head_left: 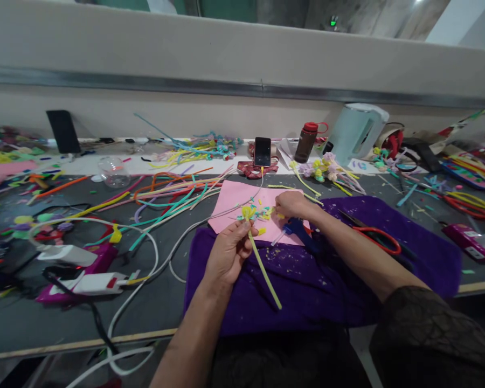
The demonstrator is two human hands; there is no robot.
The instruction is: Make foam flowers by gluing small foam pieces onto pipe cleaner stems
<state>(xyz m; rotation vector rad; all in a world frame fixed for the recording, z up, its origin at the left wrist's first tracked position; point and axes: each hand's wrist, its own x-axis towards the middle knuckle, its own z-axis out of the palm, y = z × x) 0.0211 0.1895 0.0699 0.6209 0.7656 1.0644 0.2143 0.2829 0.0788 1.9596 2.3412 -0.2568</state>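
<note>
Yellow pipe-cleaner flower [248, 213] pinched in left hand [226, 253], right hand [291, 205] closed on scraps over pink sheet [234, 202], capped brown bottle [307, 141] behind

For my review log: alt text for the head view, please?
The left hand holds a yellow-green stem with a yellow flower, while the right hand picks at scraps on pink paper over a purple cloth; pipe cleaners lie on the table.
</note>
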